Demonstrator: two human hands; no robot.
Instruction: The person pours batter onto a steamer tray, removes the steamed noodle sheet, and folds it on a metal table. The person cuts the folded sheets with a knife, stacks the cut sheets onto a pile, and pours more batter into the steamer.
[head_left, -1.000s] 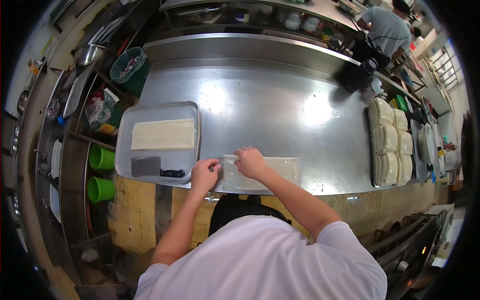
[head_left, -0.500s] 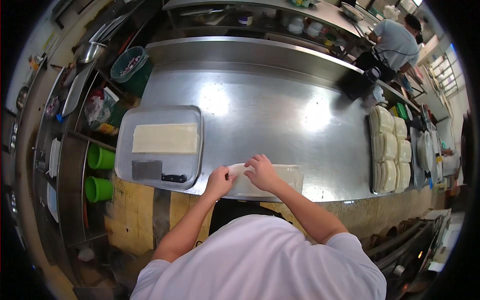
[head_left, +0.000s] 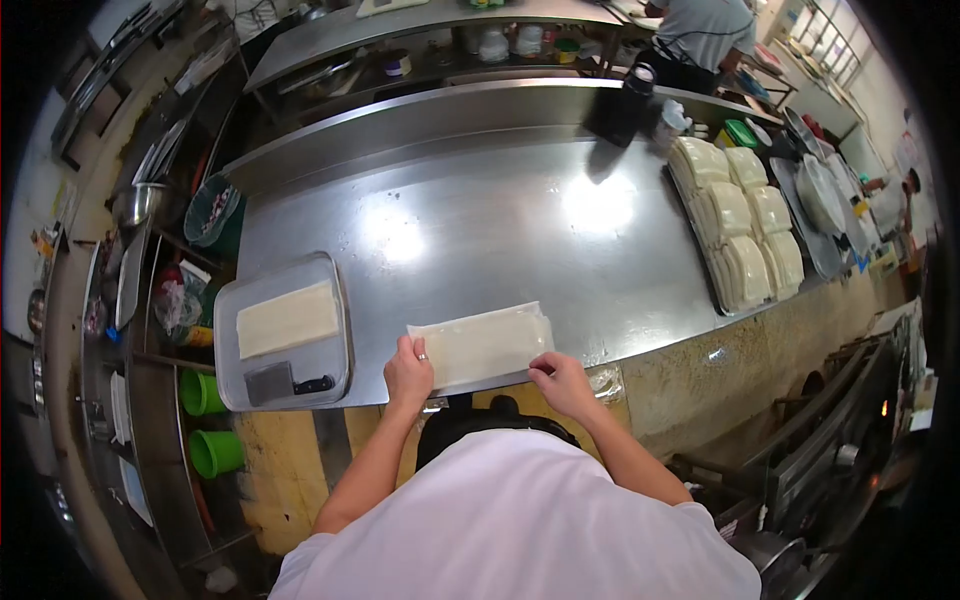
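A pale rectangular slab in clear plastic [head_left: 482,345] lies at the front edge of the steel table. My left hand [head_left: 408,374], with a ring on one finger, is closed on its left end. At its lower right corner, my right hand [head_left: 562,383] pinches the plastic, a loose piece of which hangs beside the fingers. To the left, a clear tray [head_left: 342,345] holds another pale slab [head_left: 288,320] and a cleaver with a black handle [head_left: 270,383].
Stacks of wrapped pale pieces [head_left: 735,215] stand on a dark tray at the right. Behind are a black container [head_left: 620,105] and a co-worker [head_left: 700,35]. Two green buckets [head_left: 216,453] sit low at the left, below a lined bin [head_left: 214,212]. A stove [head_left: 840,440] is at the lower right.
The view has turned and shifted right. My right hand has moved from the slab's upper edge to its lower right corner, and the slab's top now shows. My left hand stays at the left end.
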